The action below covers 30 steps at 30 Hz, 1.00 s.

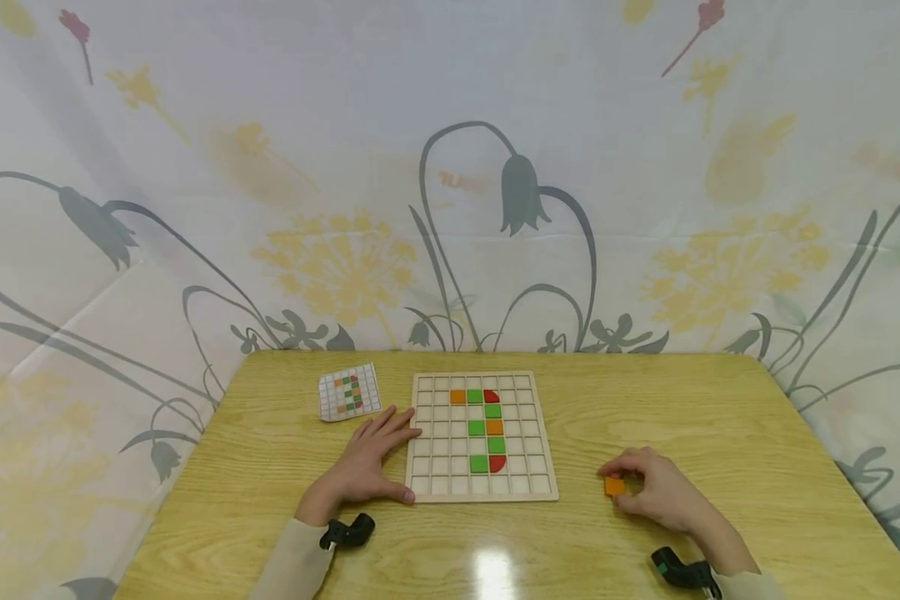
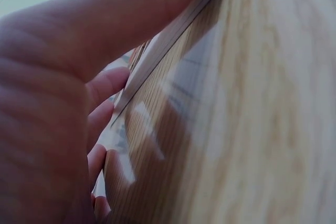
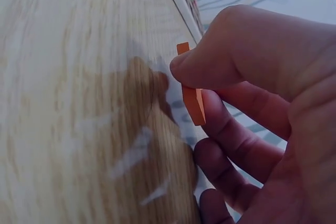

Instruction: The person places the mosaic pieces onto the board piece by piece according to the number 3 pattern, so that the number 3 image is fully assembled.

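Observation:
A square wooden grid board (image 1: 438, 485) lies on the table, with several green squares (image 1: 497, 445), orange squares (image 1: 458, 397) and red rounded-corner tiles (image 1: 497, 463) in its cells. Along the board's left edge my left hand (image 1: 363, 462) is spread, thumb near the front corner and fingertips at the side. The left wrist view shows the thumb (image 2: 131, 14) against the board's rim. Right of the board, my right hand (image 1: 660, 492) pinches an orange square tile (image 3: 194, 106) between thumb and fingers, just above the table; whether it touches the wood I cannot tell.
A small paper card (image 1: 330, 400) with a printed coloured grid pattern lies left of the board, close to the left fingertips. The wooden table (image 1: 697, 417) ends at a patterned cloth backdrop (image 1: 345, 167). Both wrists wear black camera mounts (image 1: 348, 531).

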### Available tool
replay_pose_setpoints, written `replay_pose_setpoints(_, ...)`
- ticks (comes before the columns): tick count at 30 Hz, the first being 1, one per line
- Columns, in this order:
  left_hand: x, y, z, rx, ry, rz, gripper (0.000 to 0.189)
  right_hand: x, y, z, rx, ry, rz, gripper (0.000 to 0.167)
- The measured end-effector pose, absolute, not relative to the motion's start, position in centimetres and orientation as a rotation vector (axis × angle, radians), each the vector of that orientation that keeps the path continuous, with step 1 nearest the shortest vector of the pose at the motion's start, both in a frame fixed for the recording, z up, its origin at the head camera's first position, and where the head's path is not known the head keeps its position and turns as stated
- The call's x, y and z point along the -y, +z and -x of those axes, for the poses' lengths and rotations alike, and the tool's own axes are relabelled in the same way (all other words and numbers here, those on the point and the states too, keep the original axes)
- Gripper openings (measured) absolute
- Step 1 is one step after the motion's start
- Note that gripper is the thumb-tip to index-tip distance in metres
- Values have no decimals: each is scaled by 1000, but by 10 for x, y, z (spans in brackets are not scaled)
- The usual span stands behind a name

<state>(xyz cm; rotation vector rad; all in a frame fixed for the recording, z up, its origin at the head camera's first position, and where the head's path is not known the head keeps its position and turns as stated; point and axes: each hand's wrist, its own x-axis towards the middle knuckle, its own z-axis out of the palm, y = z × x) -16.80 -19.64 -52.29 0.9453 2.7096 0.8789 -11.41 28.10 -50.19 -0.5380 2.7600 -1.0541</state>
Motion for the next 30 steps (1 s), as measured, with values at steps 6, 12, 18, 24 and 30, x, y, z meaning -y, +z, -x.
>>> replay_pose_setpoints(6, 197, -523, 168, -2705, 881, -938, 98, -279, -501, 113, -2786, -1075, 581, 33)
replay_pose_setpoints(12, 197, -523, 169, -2700, 892, -940, 97, -273, -498, 114, -2828, -1082, 650, 32)
replay_pose_setpoints(18, 196, -523, 169, -2702, 893, -947, 97, -263, -498, 118, -2820, -1125, 719, 31)
replay_pose_setpoints(24, 197, -524, 168, -2710, 902, -961, 96, -248, -497, 123, -2827, -1144, 807, 30)
replay_pose_setpoints(30, 197, -523, 168, -2715, 900, -969, 95, -226, -496, 128, -2831, -1157, 884, 30)
